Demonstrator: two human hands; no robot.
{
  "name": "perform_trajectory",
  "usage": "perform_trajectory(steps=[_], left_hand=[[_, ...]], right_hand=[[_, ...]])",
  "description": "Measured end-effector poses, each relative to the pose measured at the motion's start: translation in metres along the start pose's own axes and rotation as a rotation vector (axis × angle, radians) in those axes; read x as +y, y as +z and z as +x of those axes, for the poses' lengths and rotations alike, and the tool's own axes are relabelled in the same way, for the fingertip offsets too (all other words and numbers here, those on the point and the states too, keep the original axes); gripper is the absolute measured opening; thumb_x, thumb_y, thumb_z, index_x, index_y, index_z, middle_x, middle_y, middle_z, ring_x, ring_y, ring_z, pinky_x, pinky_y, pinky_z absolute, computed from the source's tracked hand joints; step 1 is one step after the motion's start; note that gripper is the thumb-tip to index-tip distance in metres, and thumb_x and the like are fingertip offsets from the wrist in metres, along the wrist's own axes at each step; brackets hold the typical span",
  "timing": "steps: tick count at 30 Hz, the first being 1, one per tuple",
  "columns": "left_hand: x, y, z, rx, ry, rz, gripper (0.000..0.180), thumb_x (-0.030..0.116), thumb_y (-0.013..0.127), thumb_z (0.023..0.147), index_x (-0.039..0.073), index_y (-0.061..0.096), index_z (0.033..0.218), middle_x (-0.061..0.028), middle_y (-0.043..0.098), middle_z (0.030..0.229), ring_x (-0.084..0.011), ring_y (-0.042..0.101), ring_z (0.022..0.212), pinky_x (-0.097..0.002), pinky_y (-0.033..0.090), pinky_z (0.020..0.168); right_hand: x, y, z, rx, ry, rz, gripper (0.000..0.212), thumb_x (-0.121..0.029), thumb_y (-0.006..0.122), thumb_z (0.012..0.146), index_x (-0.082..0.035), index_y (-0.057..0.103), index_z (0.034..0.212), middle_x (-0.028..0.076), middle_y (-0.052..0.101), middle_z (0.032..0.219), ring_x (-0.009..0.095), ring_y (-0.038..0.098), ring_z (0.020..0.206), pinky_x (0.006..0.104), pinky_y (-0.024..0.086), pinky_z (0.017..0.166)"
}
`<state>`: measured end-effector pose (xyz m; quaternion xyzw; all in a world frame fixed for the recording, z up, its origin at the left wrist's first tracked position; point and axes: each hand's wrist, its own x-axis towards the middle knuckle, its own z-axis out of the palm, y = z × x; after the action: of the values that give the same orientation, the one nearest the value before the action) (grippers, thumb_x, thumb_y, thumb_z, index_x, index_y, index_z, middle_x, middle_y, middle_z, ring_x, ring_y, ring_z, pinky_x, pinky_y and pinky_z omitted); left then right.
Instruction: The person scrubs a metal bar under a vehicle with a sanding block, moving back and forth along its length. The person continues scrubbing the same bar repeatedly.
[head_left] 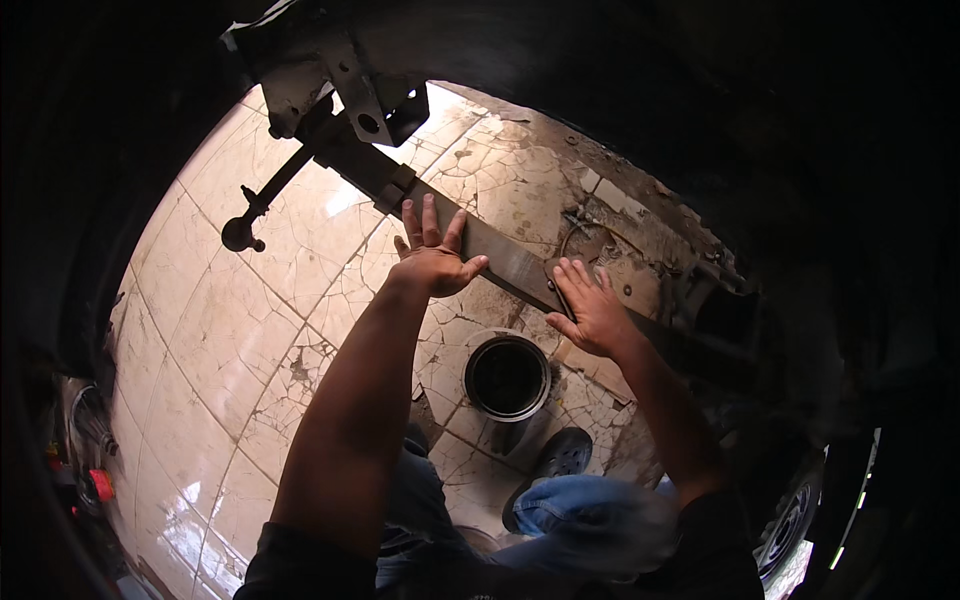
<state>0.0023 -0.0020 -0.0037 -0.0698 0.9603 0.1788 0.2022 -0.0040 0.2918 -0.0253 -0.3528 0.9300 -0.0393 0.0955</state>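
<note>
A long flat metal bar, like a leaf spring (505, 259), runs slantwise from the upper left to the right above the floor. My left hand (437, 250) rests on it with fingers spread, just right of a clamp band (395, 188). Further right along the bar, my right hand (592, 308) lies against it with fingers stretched out and the thumb apart. Neither hand is wrapped round anything. At the bar's upper left end is a dark metal bracket (367, 105), from which a rod with a ball joint (240, 233) sticks out down and to the left.
An open round can (507, 376) with a dark inside stands on the cracked tile floor (265, 290), near my clog (565, 453). Dark vehicle parts (700, 310) crowd the right side. A wheel (790, 530) shows at lower right, and a red object (101, 485) at lower left.
</note>
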Motion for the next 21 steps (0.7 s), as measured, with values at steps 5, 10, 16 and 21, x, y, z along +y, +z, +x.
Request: perform_trajectory(steps=[5, 10, 16, 21], left_hand=[[0.007, 0.0, 0.002, -0.005, 0.009, 0.0, 0.094, 0.071, 0.047, 0.086, 0.026, 0.007, 0.157, -0.017, -0.029, 0.156, -0.0405, -0.038, 0.138, -0.0625, 0.001, 0.114], [0.004, 0.003, 0.002, 0.043, 0.015, -0.01, 0.091, 0.07, 0.047, 0.086, 0.028, 0.007, 0.157, -0.0158, -0.026, 0.158, -0.0393, -0.035, 0.14, -0.0633, 0.002, 0.114], [0.005, -0.001, 0.002, -0.016, 0.025, -0.004, 0.095, 0.071, 0.048, 0.086, 0.024, 0.005, 0.157, -0.0186, -0.031, 0.155, -0.0416, -0.04, 0.136, -0.0629, 0.002, 0.114], [0.004, 0.002, 0.003, 0.018, 0.026, -0.011, 0.094, 0.071, 0.048, 0.086, 0.026, 0.006, 0.157, -0.0173, -0.029, 0.156, -0.0407, -0.038, 0.137, -0.0637, 0.003, 0.114]], right_hand=[[-0.001, 0.007, -0.017, 0.063, 0.017, -0.088, 0.081, -0.062, 0.036, 0.096, -0.005, 0.024, 0.152, 0.015, 0.022, 0.159, 0.03, 0.018, 0.148, 0.0546, 0.011, 0.118], [-0.009, -0.005, 0.008, -0.027, 0.058, -0.012, 0.081, -0.059, 0.042, 0.096, -0.004, 0.022, 0.153, 0.016, 0.019, 0.16, 0.033, 0.016, 0.148, 0.0525, 0.011, 0.118], [-0.016, 0.005, -0.037, 0.009, 0.044, -0.104, 0.087, -0.055, 0.05, 0.093, 0.002, 0.022, 0.151, 0.022, 0.021, 0.158, 0.037, 0.02, 0.146, 0.0545, 0.015, 0.117], [-0.031, 0.005, -0.016, 0.026, 0.174, -0.144, 0.099, -0.054, 0.062, 0.086, 0.008, 0.017, 0.15, 0.027, 0.017, 0.157, 0.039, 0.018, 0.147, 0.0508, 0.018, 0.118]])
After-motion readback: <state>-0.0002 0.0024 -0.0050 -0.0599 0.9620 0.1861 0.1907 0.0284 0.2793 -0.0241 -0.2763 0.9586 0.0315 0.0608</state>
